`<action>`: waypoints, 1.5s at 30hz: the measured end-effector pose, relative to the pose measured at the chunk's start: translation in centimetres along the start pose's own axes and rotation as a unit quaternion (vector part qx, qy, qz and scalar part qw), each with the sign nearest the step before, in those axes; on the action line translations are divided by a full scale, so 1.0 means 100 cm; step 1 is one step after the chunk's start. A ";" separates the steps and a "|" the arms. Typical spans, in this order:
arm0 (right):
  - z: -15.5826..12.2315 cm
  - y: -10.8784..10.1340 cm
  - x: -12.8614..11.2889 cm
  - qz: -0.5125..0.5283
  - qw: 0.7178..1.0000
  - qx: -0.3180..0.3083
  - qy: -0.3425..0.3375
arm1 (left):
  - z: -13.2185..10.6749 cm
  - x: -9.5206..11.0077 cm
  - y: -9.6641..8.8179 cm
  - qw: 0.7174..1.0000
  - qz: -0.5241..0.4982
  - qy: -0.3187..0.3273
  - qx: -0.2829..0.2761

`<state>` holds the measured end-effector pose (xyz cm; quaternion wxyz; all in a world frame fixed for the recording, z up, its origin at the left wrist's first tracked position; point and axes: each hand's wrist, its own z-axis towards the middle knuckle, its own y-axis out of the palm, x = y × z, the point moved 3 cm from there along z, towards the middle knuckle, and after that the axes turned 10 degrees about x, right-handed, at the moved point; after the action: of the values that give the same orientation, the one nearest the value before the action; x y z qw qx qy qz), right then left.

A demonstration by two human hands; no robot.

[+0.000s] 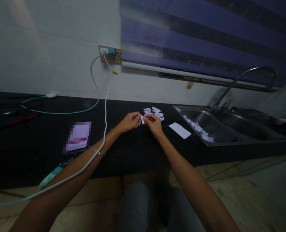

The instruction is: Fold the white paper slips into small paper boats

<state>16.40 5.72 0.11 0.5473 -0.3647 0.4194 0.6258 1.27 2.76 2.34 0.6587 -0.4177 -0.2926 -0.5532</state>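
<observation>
Between my two hands, just above the black counter, is a small folded piece of white paper. My left hand pinches its left side, with the fingers curled in. From the other side my right hand grips it between thumb and fingertips. Right behind my right hand lies a pile of small folded paper pieces. A stack of flat white paper slips rests on the counter to the right of that hand.
More folded papers line the left rim of the steel sink, below a curved faucet. A phone with a teal strap lies left. A white cable hangs from the wall socket across my left forearm; a teal cable lies behind.
</observation>
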 end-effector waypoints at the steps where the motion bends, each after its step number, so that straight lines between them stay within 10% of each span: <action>1: 0.000 0.001 0.002 0.027 0.999 -0.008 0.032 | 0.000 0.002 0.000 1.000 -0.006 0.002 -0.001; 20: -0.011 0.015 -0.002 0.210 0.931 -0.152 0.257 | 0.006 0.002 -0.006 0.996 -0.056 0.002 0.067; 27: -0.008 0.011 0.003 0.099 0.982 -0.069 0.147 | 0.009 -0.003 -0.019 0.987 -0.014 0.002 0.159; 45: -0.005 0.005 0.002 0.064 0.990 -0.024 0.121 | -0.001 -0.008 -0.003 1.000 0.025 0.016 -0.009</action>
<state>15.83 5.30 -0.24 0.4422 -0.4231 0.4901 0.6207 0.75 3.09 1.72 0.6732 -0.4223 -0.2661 -0.5455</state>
